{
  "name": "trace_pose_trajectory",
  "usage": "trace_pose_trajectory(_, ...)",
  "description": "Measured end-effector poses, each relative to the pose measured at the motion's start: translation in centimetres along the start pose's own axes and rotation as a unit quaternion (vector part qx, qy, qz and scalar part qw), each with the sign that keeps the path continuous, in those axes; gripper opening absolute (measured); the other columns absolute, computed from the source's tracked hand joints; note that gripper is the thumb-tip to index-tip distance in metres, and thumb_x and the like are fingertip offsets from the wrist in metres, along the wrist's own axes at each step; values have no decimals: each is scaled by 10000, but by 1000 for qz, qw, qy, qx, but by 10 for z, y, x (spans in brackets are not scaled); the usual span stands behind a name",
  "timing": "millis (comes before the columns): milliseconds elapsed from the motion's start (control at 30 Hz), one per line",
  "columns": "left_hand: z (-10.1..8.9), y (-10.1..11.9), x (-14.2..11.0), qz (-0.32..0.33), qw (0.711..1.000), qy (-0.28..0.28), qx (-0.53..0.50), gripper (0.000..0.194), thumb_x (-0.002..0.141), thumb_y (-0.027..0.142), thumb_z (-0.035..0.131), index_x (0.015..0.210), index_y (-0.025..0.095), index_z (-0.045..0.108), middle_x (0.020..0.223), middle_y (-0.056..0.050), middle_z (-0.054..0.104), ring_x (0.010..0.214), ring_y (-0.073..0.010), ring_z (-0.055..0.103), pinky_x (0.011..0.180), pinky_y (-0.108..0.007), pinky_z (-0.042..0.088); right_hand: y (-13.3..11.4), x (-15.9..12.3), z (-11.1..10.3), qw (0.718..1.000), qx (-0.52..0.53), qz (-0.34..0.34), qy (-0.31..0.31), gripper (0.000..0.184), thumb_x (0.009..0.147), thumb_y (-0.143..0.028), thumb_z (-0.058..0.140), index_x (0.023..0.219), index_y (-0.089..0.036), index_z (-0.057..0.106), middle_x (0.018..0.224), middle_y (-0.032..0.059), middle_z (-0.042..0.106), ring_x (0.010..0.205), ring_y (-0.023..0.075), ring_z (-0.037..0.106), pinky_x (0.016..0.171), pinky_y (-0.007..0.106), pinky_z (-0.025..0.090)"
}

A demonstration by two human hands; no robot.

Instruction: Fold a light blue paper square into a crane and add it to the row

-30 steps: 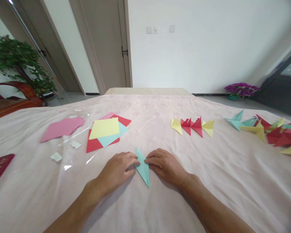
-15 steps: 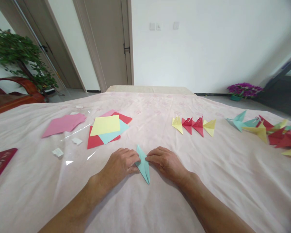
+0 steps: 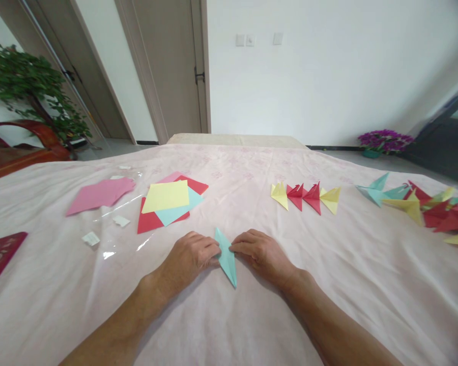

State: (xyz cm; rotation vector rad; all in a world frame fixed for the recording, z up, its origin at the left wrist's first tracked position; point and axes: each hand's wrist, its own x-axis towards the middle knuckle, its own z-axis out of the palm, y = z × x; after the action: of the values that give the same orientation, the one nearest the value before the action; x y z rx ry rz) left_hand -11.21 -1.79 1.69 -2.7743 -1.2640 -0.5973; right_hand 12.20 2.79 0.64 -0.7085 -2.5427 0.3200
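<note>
A light blue piece of folded origami paper, a narrow diamond with pointed ends, lies on the cloth between my hands. My left hand grips its left edge, the thumb partly hidden under the fingers. From the other side, my right hand pinches the right edge with its fingers together. The lower point of the paper sticks out toward me, past both hands. Beyond my right hand stands a short row of folded paper cranes, among them a red crane and a yellow crane.
Loose coloured sheets, a yellow sheet on top, lie beyond my left hand. Left of them are pink paper, clear plastic wrap and white scraps. A dark red flat item sits far left. More folded cranes crowd the right.
The near half of the light blue paper now shows a smooth face where a split between two flaps showed before. Both hands stay in nearly the same place.
</note>
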Motion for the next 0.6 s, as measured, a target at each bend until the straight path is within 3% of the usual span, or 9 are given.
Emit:
trace_pose_trajectory(433, -3, 5, 1, -6, 1000, 4, 2, 151, 954, 248, 520, 948, 220, 668, 844, -27, 715, 792, -173, 664, 777, -322, 471, 1, 0, 0, 1000, 18, 8, 5, 181, 958, -202, 540, 1015, -238, 709, 984, 46, 718, 880, 167, 629, 794, 297, 495)
trace_pose_trajectory(600, -4, 5, 2, -4, 1000, 3, 1, 152, 926, 338, 576, 936, 222, 673, 836, -31, 720, 795, -184, 664, 782, -332, 464, 4, -1, 0, 1000, 28, -4, 4, 186, 958, -233, 550, 1037, -246, 718, 990, 53, 719, 884, 168, 636, 795, 297, 502)
